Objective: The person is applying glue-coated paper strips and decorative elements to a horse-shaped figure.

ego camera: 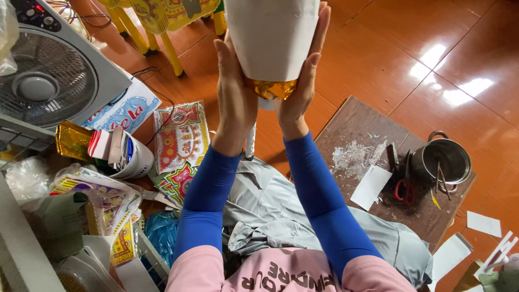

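Both hands are raised, the left hand (233, 92) and right hand (304, 81) pressed flat on opposite sides of a white paper cone (273, 38), gripping it between them. Its top is cut off by the frame edge. Only a sliver of the gold foil piece (272, 89) shows at its narrow end, so its shape is unclear.
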